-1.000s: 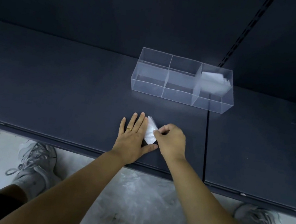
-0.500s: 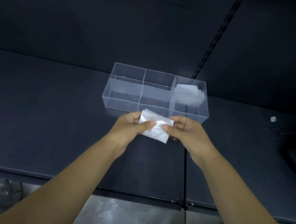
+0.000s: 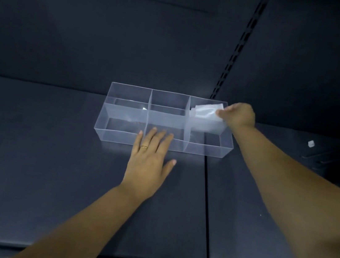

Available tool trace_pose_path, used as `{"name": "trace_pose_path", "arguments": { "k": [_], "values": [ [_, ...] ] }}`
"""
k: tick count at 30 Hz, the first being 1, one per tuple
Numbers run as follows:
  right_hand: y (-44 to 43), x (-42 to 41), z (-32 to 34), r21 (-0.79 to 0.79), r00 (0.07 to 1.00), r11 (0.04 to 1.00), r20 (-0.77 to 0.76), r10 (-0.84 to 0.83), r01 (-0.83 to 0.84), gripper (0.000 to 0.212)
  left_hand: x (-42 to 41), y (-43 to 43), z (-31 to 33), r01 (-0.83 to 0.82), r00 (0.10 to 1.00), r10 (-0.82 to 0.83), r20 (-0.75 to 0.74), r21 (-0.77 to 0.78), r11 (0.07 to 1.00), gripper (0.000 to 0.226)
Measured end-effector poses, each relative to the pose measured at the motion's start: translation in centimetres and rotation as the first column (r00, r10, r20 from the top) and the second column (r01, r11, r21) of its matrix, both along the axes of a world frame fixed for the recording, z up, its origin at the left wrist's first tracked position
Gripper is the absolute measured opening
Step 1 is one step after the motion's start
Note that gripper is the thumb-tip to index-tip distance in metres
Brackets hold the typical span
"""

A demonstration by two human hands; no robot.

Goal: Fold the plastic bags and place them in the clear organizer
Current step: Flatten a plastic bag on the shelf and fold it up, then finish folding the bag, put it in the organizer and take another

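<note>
Item 1. Dark shelf (image 3: pixel 48 166), nearest the viewer; a seam (image 3: pixel 207 211) runs front to back between two panels.

Item 2. Left hand (image 3: pixel 148 163), palm down on the shelf, fingers straight and slightly spread. The fingertips touch the near wall of the clear organizer; a ring (image 3: pixel 144 147) is on one finger. It holds nothing.

Item 3. Clear organizer (image 3: pixel 119 136), two rows of three compartments, set across the seam. The near row and the far-left and far-middle compartments look bare.

Item 4. Folded plastic bag (image 3: pixel 205 112), a small white packet at the rim of the far-right compartment, partly inside it. Pale material lower in that compartment shows through the wall; whether it is separate bags cannot be told.

Item 5. Right hand (image 3: pixel 238 117), reaching over the organizer's right end, fingers curled and pinching the packet's right edge. The bag is well apart from the left hand.

Item 6. Handling note, as judgement: the step is the deposit. Lower the packet flat before releasing it so the folds do not spring open, and brace the light box with the left hand.

Item 7. Farther off: a small white object (image 3: pixel 311 143) on the right, and a slotted upright (image 3: pixel 238 50) on the back panel.
</note>
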State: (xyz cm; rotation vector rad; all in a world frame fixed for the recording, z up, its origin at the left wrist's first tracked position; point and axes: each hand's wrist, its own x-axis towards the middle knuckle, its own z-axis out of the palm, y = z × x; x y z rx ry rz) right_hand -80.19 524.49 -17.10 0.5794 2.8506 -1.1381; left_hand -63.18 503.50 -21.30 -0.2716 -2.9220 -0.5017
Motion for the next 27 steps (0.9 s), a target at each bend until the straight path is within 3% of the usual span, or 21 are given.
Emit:
{"name": "trace_pose_path", "arguments": {
  "k": [4, 6, 9, 13, 15, 18, 22, 24, 26, 27],
  "values": [
    [-0.8, -0.3, -1.0, 0.224, 0.997, 0.972, -0.022, 0.070, -0.064, 0.014, 0.0, -0.2, -0.6, 0.029, 0.999, -0.028, 0.015, -0.053, 0.998, 0.064],
    [-1.0, -0.3, -1.3, 0.238, 0.997, 0.970, -0.053, 0.055, -0.041, 0.021, -0.1, -0.2, -0.7, 0.039, 0.999, -0.038, 0.018, -0.076, 0.996, 0.065],
    [-0.9, 0.6, -0.8, 0.159, 0.996, 0.987, -0.090, 0.025, -0.010, 0.028, 0.5, -0.4, -0.6, 0.028, 1.000, -0.027, 0.013, -0.057, 0.998, 0.065],
    [-1.6, 5.6, 1.1, -0.021, 0.966, 1.000, -0.259, 0.003, -0.009, 0.030, 4.5, -1.7, -0.5, -0.062, 0.997, 0.061, 0.044, 0.013, 0.998, 0.063],
    [-2.8, 10.6, 1.5, -0.055, 0.950, 0.994, -0.304, 0.073, -0.094, 0.026, 7.7, -2.9, -1.1, -0.104, 0.990, 0.104, 0.099, -0.010, 0.995, 0.062],
    [-5.3, 21.0, 0.4, -0.077, 0.883, 0.925, -0.337, 0.326, -0.371, 0.022, 12.9, -5.2, -2.0, -0.177, 0.965, 0.187, 0.184, -0.068, 0.982, 0.069],
    [-7.6, 34.8, -3.0, 0.009, 0.692, 0.710, -0.216, 0.689, -0.704, 0.018, 18.3, -7.5, -2.9, -0.172, 0.927, 0.220, 0.302, -0.178, 0.969, 0.080],
    [-7.5, 38.9, -6.0, 0.118, 0.603, 0.605, -0.054, 0.796, -0.788, 0.020, 19.4, -8.0, -3.3, -0.133, 0.922, 0.201, 0.329, -0.219, 0.967, 0.078],
    [-6.9, 41.2, -8.4, 0.213, 0.623, 0.587, 0.201, 0.756, -0.781, 0.052, 19.4, -8.3, -3.5, -0.113, 0.915, 0.184, 0.359, -0.210, 0.971, 0.076],
    [-6.4, 42.0, -9.5, 0.230, 0.661, 0.622, 0.327, 0.675, -0.748, 0.067, 19.3, -8.4, -3.7, -0.109, 0.912, 0.178, 0.370, -0.200, 0.974, 0.075]
  ]
}}
